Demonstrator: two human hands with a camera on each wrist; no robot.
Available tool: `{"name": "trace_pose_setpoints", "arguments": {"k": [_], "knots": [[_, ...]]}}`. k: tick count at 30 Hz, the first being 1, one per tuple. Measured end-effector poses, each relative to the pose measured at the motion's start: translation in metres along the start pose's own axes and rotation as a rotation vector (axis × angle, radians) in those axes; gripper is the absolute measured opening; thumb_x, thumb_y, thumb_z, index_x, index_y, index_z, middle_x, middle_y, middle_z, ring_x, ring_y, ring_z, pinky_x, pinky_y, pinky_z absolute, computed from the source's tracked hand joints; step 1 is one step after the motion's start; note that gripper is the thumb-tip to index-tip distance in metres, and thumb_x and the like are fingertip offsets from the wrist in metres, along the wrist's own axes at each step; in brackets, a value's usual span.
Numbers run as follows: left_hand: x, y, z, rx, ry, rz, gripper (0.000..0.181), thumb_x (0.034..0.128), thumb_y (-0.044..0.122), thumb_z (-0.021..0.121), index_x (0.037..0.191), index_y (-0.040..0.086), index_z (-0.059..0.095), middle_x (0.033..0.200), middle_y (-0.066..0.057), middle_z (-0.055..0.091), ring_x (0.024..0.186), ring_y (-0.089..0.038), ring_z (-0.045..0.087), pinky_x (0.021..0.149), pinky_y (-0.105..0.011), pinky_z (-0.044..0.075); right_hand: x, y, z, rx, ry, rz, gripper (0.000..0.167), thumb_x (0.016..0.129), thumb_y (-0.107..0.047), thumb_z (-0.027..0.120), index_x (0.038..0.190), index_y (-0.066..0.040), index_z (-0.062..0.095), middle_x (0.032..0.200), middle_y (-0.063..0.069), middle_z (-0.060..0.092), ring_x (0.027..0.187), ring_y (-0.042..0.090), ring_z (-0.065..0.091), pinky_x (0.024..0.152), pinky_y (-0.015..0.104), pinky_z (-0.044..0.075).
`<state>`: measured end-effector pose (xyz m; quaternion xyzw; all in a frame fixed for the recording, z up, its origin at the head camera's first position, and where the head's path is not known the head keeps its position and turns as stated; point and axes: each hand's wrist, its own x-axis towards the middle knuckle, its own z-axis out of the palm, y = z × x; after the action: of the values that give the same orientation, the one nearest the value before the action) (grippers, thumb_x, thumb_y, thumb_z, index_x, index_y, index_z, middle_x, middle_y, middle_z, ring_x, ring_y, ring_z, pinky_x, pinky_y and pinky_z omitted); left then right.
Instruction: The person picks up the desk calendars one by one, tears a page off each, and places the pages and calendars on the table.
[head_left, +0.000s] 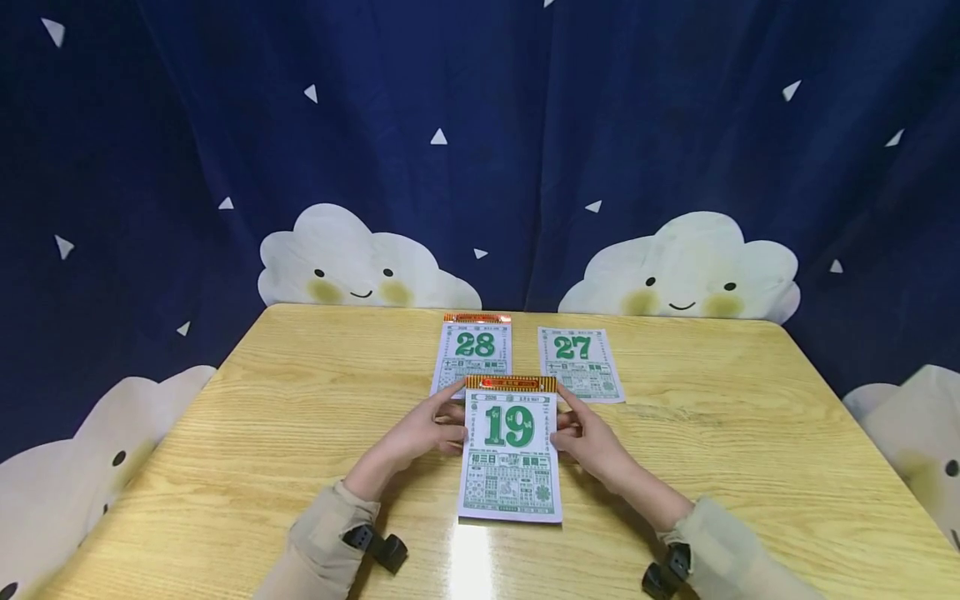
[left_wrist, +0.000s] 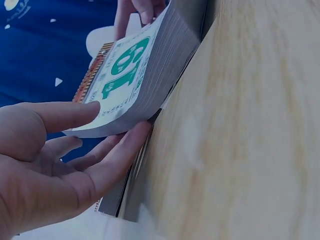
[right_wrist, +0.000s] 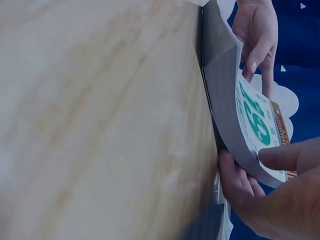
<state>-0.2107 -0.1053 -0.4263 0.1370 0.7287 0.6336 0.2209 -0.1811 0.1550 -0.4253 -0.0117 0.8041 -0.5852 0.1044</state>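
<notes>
Calendar 28, far: lower right part hidden from me behind calendar 19. Fine print, near: too small for me. Left sleeve, right sleeve: cut off nearest me.

The head view looks forward and down over the worktop; two sideways wrist views, up close, share the held calendar.

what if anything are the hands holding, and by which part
The tear-off calendar showing 19, by the upper part of its side edges: the left hand pinches one, the right hand the other.
</notes>
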Motion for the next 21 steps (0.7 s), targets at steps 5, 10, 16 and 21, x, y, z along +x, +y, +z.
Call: {"name": "trace_pose_setpoints", "arguments": {"k": [5, 10, 16, 21], "knots": [[0.003, 0.000, 0.003, -0.006, 0.028, 0.009, 0.079, 0.0825, -0.006, 0.053, 0.147, 0.016, 0.012, 0.110, -0.024, 0.049, 0.083, -0.020, 0.060, 0.075, -0.038, 0.055, 0.003, -0.002, -0.003, 0.057, -0.026, -0.017, 0.076, 0.083, 0.009, 0.051, 0.146, -0.013, 0.016, 0.105, 0.018, 0.044, 0.081, 0.017, 0.053, 0.070, 0.034, 0.055], [0.010, 0.003, 0.003, -0.027, 0.107, 0.056, 0.078, 0.0820, -0.008, 0.051, 0.146, 0.020, 0.018, 0.106, -0.019, 0.046, 0.080, -0.019, 0.056, 0.074, -0.038, 0.055, 0.010, -0.006, -0.009, 0.114, -0.018, -0.067, 0.061, 0.084, 0.007, 0.051, 0.140, 0.001, 0.026, 0.108, 0.022, 0.049, 0.082, 0.014, 0.059, 0.070, 0.035, 0.055], [0.016, 0.010, 0.003, -0.109, 0.171, 0.088, 0.063, 0.0850, -0.004, 0.051, 0.142, 0.012, 0.029, 0.112, -0.019, 0.048, 0.089, -0.018, 0.055, 0.079, -0.036, 0.053, 0.020, -0.013, -0.019, 0.190, -0.009, -0.122, 0.048, 0.084, 0.007, 0.051, 0.130, 0.008, 0.035, 0.108, 0.023, 0.053, 0.078, 0.011, 0.062, 0.070, 0.034, 0.055], [0.021, 0.014, 0.002, -0.150, 0.219, 0.083, 0.053, 0.0865, 0.003, 0.054, 0.137, 0.009, 0.040, 0.124, -0.016, 0.049, 0.097, -0.017, 0.051, 0.087, -0.035, 0.049, 0.026, -0.022, -0.027, 0.242, -0.001, -0.133, 0.051, 0.084, 0.005, 0.053, 0.131, 0.006, 0.035, 0.102, 0.011, 0.055, 0.077, 0.008, 0.061, 0.071, 0.030, 0.055]]}}
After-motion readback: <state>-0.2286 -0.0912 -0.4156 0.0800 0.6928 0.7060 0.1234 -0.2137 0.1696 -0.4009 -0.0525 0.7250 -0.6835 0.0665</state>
